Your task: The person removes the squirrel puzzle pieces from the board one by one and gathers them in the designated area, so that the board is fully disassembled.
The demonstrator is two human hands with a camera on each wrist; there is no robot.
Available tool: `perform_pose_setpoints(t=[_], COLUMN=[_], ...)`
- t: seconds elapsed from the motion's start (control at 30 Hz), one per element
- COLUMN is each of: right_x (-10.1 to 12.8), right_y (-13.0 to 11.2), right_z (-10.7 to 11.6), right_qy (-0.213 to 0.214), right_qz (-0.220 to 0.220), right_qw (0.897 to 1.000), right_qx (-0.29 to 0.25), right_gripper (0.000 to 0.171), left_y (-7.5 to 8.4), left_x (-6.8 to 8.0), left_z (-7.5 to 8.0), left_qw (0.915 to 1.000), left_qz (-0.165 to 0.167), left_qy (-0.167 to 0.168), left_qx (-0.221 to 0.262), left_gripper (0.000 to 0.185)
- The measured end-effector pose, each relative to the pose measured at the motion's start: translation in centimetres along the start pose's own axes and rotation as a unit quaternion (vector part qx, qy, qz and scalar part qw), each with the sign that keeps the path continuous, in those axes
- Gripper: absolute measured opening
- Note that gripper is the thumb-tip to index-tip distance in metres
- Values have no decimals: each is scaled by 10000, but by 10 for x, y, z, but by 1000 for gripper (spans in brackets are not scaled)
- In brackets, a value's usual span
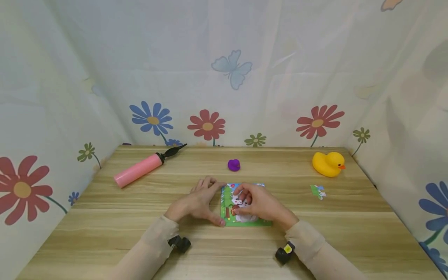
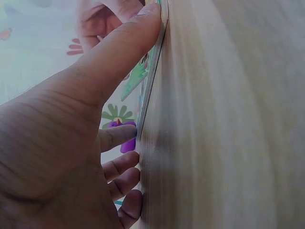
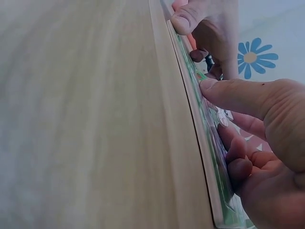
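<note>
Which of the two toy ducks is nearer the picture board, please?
The small purple duck, just beyond the picture board; the larger yellow duck sits farther off to the right.

left hand [image 1: 199, 202] at left edge of jigsaw puzzle [image 1: 245, 218], right hand [image 1: 262, 204] over it; loose piece [image 1: 317, 191] right, yellow rubber duck [image 1: 327, 163] beyond.
</note>
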State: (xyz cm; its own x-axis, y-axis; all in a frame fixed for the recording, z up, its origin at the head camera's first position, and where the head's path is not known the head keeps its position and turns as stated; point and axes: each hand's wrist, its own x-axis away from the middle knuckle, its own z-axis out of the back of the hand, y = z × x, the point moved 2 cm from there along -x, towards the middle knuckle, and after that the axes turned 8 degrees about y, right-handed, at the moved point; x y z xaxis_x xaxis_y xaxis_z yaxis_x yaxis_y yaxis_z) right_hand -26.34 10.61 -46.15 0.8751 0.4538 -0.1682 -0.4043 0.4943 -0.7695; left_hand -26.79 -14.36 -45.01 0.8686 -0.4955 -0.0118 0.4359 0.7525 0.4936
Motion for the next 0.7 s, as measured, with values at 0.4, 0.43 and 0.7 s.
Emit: perform_pose_setpoints(t=[0.4, 0.43, 0.7], right_x=[-3, -2, -2], right_y=[-1, -1, 1], right_z=[-1, -1, 0], right_qy=[116, 123, 187], right_qz=[-249, -250, -163], right_qw=[9996, 9996, 9994], right_qx=[-77, -81, -249], right_gripper=[38, 38, 34], left_y=[1, 1, 1], left_x=[0, 0, 0], left_z=[1, 1, 0], left_qw=[10000, 10000, 10000], left_qz=[-12, -11, -25], left_qy=[10, 7, -24], left_qx=[-27, -38, -53], left_gripper=[127, 127, 127])
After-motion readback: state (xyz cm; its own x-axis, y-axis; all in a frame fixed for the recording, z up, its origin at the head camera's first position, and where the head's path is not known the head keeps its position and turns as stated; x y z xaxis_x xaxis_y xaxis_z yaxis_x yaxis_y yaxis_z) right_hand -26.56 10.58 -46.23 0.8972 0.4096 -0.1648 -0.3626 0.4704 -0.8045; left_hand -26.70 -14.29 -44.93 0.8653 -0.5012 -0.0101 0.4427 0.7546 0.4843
